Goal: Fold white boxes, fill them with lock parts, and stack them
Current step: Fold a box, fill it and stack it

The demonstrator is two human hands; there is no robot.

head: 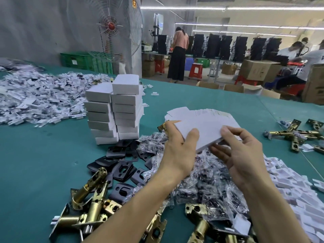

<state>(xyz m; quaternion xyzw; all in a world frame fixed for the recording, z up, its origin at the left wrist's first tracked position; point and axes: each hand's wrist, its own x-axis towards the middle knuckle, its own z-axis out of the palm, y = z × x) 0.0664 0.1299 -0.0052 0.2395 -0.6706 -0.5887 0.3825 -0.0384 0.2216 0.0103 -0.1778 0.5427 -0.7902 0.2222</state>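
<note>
I hold a flat white box blank (208, 133) above the green table (43, 155). My left hand (178, 148) grips its left edge, thumb on top. My right hand (243, 151) pinches its right part, fingers beneath. Behind it lies a fanned pile of flat blanks (198, 114). Two stacks of folded white boxes (115, 109) stand to the left. Brass latch bolts (91, 199) lie at the near left, black strike plates (122, 165) beside them, and clear bags of small parts (206, 183) under my hands.
A large heap of small white packets (35, 99) covers the far left of the table. More brass latches (294, 134) and white packets (294, 186) lie at the right. Beyond the table stand a fan (112, 27), a green crate (84, 62), cartons and several people.
</note>
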